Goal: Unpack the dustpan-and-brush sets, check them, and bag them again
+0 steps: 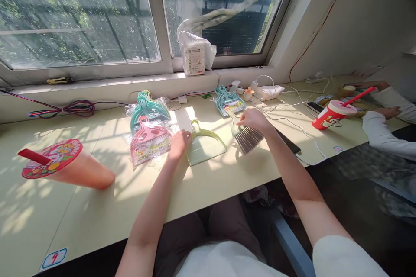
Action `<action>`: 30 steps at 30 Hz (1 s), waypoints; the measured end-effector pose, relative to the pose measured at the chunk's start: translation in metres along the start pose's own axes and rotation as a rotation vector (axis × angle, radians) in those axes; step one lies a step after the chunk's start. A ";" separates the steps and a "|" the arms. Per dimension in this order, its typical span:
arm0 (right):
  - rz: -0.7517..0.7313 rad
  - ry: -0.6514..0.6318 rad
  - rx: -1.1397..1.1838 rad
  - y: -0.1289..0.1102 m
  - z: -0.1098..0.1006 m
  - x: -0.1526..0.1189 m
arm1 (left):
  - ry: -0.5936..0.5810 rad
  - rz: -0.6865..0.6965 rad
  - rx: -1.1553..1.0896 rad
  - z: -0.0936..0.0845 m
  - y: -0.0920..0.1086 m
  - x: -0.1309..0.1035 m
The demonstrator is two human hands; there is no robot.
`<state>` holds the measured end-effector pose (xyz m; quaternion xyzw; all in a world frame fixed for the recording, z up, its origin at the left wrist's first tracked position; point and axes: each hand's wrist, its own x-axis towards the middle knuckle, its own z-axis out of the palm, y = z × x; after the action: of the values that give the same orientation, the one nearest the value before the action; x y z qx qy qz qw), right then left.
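Note:
A pale green dustpan (208,150) lies on the table (201,190) in front of me. My left hand (180,143) is at its left edge, the fingers closed on that edge. My right hand (251,120) holds a small green brush with dark bristles (249,139) just right of the dustpan, bristles pointing down toward me. Left of my left hand lies a pink dustpan set in clear plastic (151,140), overlapping a teal wrapped set (147,108). Behind the brush sits another teal set (230,101).
A large drink cup (84,166) stands at the left, a red cup with a straw (331,114) at the right. White cables (292,121) and a dark flat object (287,142) lie right of the brush. Another person's arms (383,125) rest at the far right.

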<state>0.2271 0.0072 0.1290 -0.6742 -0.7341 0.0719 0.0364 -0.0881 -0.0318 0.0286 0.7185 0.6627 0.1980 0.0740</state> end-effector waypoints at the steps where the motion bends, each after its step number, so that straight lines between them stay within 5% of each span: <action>1: 0.035 -0.018 -0.074 -0.005 0.012 0.004 | -0.006 0.007 -0.001 -0.001 -0.001 0.000; 7: 0.121 -0.159 -0.142 -0.034 0.064 0.021 | 0.015 0.013 -0.083 0.005 -0.005 -0.004; 15: 0.136 0.091 -0.134 -0.010 0.062 0.011 | 0.125 -0.011 -0.211 0.011 -0.007 -0.003; 22: 0.098 -0.098 -0.095 -0.031 0.078 0.010 | 0.069 -0.062 -0.067 0.017 -0.001 -0.004; 30: 0.110 -0.086 -0.104 -0.027 0.085 0.016 | 0.070 -0.062 -0.173 0.015 0.004 -0.008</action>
<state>0.1863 0.0164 0.0484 -0.7107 -0.6997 0.0647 -0.0341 -0.0789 -0.0381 0.0154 0.6811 0.6673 0.2770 0.1188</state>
